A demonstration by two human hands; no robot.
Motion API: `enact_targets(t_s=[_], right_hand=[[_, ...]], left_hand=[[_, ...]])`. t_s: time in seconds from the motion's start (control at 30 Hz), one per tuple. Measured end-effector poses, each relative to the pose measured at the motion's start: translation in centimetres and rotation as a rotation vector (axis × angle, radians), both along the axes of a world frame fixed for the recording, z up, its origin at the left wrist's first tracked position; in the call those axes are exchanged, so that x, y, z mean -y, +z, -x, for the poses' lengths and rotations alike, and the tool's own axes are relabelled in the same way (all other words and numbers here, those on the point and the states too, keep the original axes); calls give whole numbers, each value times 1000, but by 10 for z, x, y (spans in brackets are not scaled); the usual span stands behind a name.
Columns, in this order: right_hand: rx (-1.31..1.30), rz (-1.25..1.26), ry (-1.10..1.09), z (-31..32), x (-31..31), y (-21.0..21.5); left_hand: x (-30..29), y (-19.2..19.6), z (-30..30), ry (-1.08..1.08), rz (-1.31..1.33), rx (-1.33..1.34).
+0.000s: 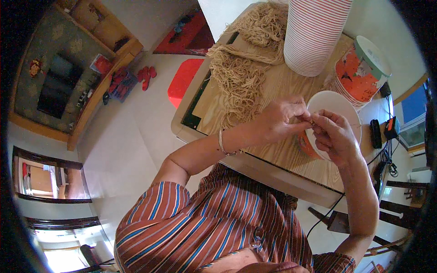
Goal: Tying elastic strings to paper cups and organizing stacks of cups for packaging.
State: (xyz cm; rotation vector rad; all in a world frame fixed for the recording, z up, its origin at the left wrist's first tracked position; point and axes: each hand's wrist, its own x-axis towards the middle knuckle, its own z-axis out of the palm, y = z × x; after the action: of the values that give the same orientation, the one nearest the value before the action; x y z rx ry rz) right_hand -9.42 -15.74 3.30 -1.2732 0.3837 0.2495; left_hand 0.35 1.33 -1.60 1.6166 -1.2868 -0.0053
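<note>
My left hand (284, 117), with a bracelet at its wrist, reaches in over the table with thumb and fingers pinched together. My right hand (336, 134) meets it fingertip to fingertip, its fingers curled in. Between the two pinches shows a tiny brownish bit, too small to name. Right below them stands an open round paper tub (334, 99), white inside and orange outside; the hands cover part of its opening. To the left of my hands, a tangled heap of tan string (239, 82) spreads over the wood-grain table (277, 152).
A tall stack of white tubs with reddish rims (316, 34) rises at the far side. Beside it stands an orange patterned tub (359, 75). Black cables (387, 157) and a small orange-black box (392, 128) lie at the right. A red stool (184, 82) stands left of the table.
</note>
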Motion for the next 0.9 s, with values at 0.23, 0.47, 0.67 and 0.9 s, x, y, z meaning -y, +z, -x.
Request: enact_targets(t_s=[0.23, 0.47, 0.67, 0.9], right_hand=[[16, 54, -10, 3, 0, 2], [99, 91, -22, 4, 4, -1], [111, 122, 6, 8, 0, -1], [155, 449, 0, 7, -11, 7]], left_hand=[[-1, 10, 3, -26, -52, -182], [-1, 6, 2, -46, -39, -234], [0, 0, 1, -68, -27, -434], [0, -1, 1, -50, -47, -449]])
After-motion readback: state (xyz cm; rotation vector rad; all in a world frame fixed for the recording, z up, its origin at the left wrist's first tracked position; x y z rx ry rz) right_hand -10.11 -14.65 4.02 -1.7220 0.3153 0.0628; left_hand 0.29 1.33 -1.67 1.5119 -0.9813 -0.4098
